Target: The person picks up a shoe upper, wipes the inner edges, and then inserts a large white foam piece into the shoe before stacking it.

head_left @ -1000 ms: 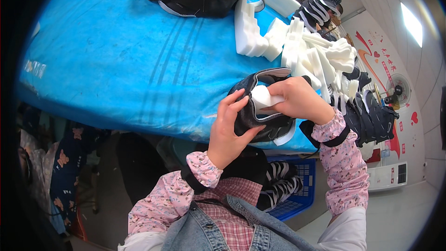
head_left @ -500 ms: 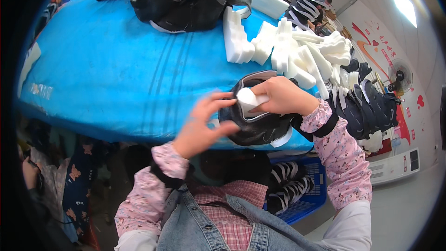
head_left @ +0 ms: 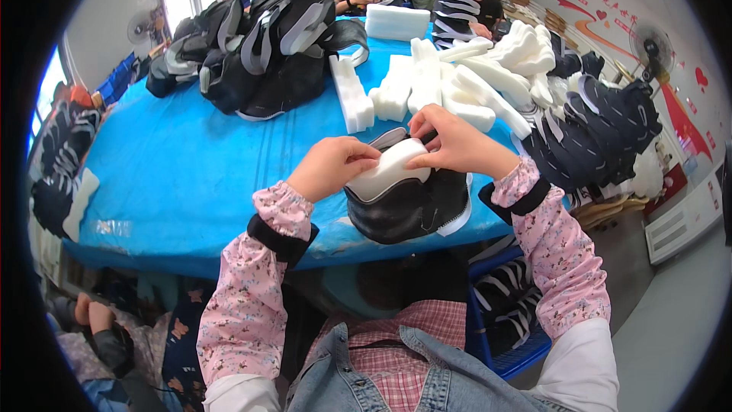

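Note:
A black shoe upper (head_left: 393, 217) rests at the near edge of the blue-covered table (head_left: 191, 175), its opening facing up. A white foam piece (head_left: 390, 172) sits partly inside that opening, with its rounded top standing above the collar. My left hand (head_left: 332, 166) is closed on the left edge of the foam, thumb and fingers together. From the right, my right hand (head_left: 461, 145) pinches the other side of the same foam between thumb and fingers. The foam's lower part is hidden inside the upper.
Loose white foam pieces (head_left: 465, 88) lie heaped beyond my hands. Black uppers are piled at the back left (head_left: 282, 76), and a row of dark uppers (head_left: 598, 137) stands to the right. Below the table edge, a blue basket (head_left: 526, 358) holds striped uppers. People sit across the table.
My left hand, apart from the foam and blurred before, now grips its left edge. The foam lies broader across the upper's opening. The view has tipped up, showing more of the room.

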### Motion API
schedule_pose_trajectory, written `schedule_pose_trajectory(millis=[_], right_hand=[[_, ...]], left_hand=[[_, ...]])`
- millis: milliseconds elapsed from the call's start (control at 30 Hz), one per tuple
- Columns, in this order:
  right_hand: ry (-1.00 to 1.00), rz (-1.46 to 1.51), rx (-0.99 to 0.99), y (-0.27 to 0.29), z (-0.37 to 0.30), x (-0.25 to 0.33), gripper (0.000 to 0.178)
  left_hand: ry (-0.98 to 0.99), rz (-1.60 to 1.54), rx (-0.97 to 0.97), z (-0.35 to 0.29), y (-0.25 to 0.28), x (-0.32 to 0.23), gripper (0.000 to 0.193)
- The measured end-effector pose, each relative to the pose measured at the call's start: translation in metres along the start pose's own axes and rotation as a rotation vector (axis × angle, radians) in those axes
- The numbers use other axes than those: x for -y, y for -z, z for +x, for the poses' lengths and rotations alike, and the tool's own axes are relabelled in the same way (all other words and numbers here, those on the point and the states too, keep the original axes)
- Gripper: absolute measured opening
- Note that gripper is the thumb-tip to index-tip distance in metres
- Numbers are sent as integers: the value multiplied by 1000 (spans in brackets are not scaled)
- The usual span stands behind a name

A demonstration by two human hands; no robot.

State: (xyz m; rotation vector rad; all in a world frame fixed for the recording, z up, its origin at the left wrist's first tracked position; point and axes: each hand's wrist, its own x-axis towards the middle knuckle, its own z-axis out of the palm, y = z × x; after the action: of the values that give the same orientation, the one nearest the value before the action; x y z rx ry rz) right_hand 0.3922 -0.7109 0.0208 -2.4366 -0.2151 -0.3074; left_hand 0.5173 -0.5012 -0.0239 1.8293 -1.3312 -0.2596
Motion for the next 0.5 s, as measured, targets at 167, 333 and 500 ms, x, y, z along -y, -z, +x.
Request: schedule_pose_trajectory(millis=[167, 333, 500], right_hand=[[221, -230, -202, -22, -17, -11, 30], [268, -265, -272, -30, -20, -6, 28], [231, -153, -197, -28, -25, -6, 22]], left_hand=[[85, 153, 148, 29, 2, 2, 24], [112, -16, 225, 32, 9, 21, 23], [34, 492, 163, 41, -6, 4, 20]])
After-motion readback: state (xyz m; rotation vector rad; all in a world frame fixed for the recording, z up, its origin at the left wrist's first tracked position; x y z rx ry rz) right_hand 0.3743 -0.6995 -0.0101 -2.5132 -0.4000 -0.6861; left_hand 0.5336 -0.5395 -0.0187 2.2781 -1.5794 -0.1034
